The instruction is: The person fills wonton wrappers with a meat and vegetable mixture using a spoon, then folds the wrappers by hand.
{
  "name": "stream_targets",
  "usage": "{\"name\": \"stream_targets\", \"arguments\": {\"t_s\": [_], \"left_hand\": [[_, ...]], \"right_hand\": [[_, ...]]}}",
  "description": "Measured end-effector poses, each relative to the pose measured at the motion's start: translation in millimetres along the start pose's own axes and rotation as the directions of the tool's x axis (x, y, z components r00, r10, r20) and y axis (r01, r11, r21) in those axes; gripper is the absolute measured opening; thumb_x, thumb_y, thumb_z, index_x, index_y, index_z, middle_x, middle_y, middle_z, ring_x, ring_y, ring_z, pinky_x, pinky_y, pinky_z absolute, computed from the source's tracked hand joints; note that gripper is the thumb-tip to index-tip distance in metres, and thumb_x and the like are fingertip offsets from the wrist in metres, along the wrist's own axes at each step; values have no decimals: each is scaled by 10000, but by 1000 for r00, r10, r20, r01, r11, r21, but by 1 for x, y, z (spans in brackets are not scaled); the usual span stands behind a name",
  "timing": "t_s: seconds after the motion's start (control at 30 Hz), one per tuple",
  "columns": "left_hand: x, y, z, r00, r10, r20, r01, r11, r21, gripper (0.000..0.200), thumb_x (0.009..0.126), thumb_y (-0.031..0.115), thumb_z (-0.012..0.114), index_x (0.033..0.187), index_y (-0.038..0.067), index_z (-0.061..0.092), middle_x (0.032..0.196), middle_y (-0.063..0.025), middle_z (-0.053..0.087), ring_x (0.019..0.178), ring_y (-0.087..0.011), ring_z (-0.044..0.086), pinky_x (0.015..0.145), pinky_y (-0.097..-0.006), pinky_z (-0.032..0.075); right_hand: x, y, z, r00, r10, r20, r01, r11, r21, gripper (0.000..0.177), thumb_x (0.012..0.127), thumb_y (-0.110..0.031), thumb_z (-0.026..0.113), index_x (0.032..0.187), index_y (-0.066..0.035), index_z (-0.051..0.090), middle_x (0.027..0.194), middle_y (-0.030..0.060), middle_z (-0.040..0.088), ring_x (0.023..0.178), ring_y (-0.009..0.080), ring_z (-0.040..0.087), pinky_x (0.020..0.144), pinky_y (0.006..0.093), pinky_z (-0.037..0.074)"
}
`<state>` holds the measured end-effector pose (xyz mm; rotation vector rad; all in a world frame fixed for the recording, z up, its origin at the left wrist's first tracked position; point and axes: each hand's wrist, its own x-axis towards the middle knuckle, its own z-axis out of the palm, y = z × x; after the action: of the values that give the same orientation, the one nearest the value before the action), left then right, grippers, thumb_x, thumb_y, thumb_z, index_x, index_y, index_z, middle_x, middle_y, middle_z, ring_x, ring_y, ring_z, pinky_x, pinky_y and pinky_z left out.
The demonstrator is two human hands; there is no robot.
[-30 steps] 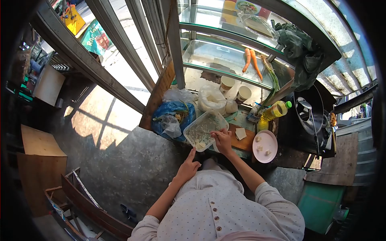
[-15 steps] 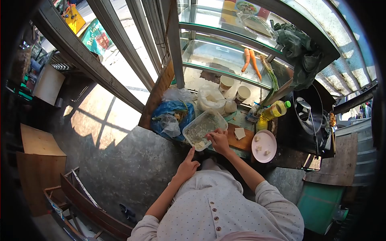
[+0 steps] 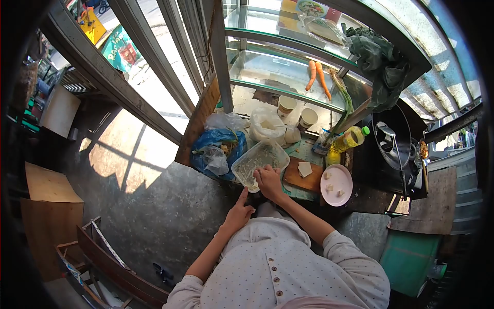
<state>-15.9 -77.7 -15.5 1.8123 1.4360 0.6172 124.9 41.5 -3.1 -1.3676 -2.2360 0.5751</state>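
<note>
A clear plastic tub (image 3: 267, 150) with a pale, wet coating inside sits tilted at the table's near edge. My right hand (image 3: 269, 183) reaches into its near end with fingers bent downward and together; whatever they hold is hidden. A pale piece (image 3: 254, 187) shows in the tub's near corner, beside those fingers. My left hand (image 3: 239, 213) has its index finger stretched out against the tub's near rim, thumb apart. Right of the tub, a flat white slab (image 3: 305, 169) lies on a wooden cutting board (image 3: 293, 179). A pink plate (image 3: 343, 175) carries several small white cubes.
Left of the tub is a blue plastic bag (image 3: 234, 141). Behind stand a white bag (image 3: 265, 123), paper cups (image 3: 307, 119) and a yellow oil bottle (image 3: 351, 138). A dark wok (image 3: 399, 136) is at right. Carrots (image 3: 321, 81) lie in a glass case.
My right hand has shifted left and its fingers have turned further down into the tub. The left hand stays at the rim. The view has moved slightly.
</note>
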Motion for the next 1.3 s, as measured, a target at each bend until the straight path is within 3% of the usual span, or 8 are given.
{"name": "stream_targets", "arguments": {"t_s": [0.13, 0.33, 0.43, 0.53, 0.63, 0.83, 1.03, 1.3], "left_hand": [[1, 1, 0, 1000, -14, 9, 14, 1000, -15, 83, 737, 116, 645, 756, 38, 666, 1413, -227, 204, 1242, -346, 356, 885, -350, 438], [2, -4, 4, 999, 31, -24, -31, 999, -31, 81, 730, 109, 651, 753, 33, 665, 1419, -223, 193, 1240, -344, 360, 903, -347, 425], [2, -5, 3, 998, 56, -21, -58, 997, -60, 93, 737, 118, 650, 778, 38, 671, 1429, -213, 173, 1256, -334, 340, 902, -346, 421], [2, -3, -6, 998, 3, 57, 8, 982, -190, 104, 763, 125, 637, 820, 47, 678, 1415, -221, 212, 1149, -309, 481, 834, -323, 456], [5, 6, -21, 992, -124, 16, 123, 942, -311, 142, 819, 141, 604, 873, 29, 671, 1310, -185, 424, 936, -235, 615, 714, -286, 489], [35, 7, -29, 808, -589, 2, 284, 388, -877, 247, 896, 158, 508, 1052, -20, 578, 975, -92, 627, 787, -187, 641, 711, -251, 518], [78, 29, -56, 897, -428, 112, 85, -81, -993, 259, 886, 163, 502, 1054, -31, 536, 1022, -112, 595, 899, -203, 614, 780, -341, 542], [90, 63, -80, 912, -324, 252, 200, -186, -962, 288, 886, 134, 471, 1083, -75, 476, 1072, -165, 565, 963, -245, 594, 829, -350, 529]], "right_hand": [[-17, -1, 2, 995, 99, -32, -96, 991, 96, 256, 880, -219, 429, 745, -72, 589, 677, 75, 557, 757, 249, 511, 741, 414, 315], [-43, 14, 15, 895, 441, -70, -377, 830, 410, 281, 895, -226, 391, 757, -59, 571, 666, 54, 574, 702, 180, 518, 648, 315, 367], [-50, 27, 31, 713, 699, 48, -474, 430, 769, 272, 878, -219, 408, 789, -41, 594, 666, 68, 621, 644, 151, 512, 614, 266, 377], [-52, 34, 27, 517, 805, 292, -481, -9, 877, 234, 870, -213, 424, 818, -60, 593, 694, 49, 635, 602, 101, 492, 598, 227, 365], [-47, 33, 14, 453, 845, 284, -423, -77, 903, 200, 878, -212, 437, 877, -72, 581, 716, 20, 624, 630, 88, 487, 596, 225, 360], [-38, 14, -53, 797, 535, 281, -268, -104, 958, 310, 932, -346, 432, 1008, -73, 557, 826, -1, 590, 707, 62, 482, 603, 223, 354], [-38, 17, -81, 928, 283, 241, -135, -349, 928, 322, 910, -394, 444, 978, -101, 560, 869, 13, 570, 773, 85, 475, 664, 252, 368], [-39, 15, -103, 965, 233, 117, -20, -380, 925, 311, 909, -397, 434, 837, -105, 511, 834, 12, 499, 783, 108, 461, 689, 266, 360]]}}
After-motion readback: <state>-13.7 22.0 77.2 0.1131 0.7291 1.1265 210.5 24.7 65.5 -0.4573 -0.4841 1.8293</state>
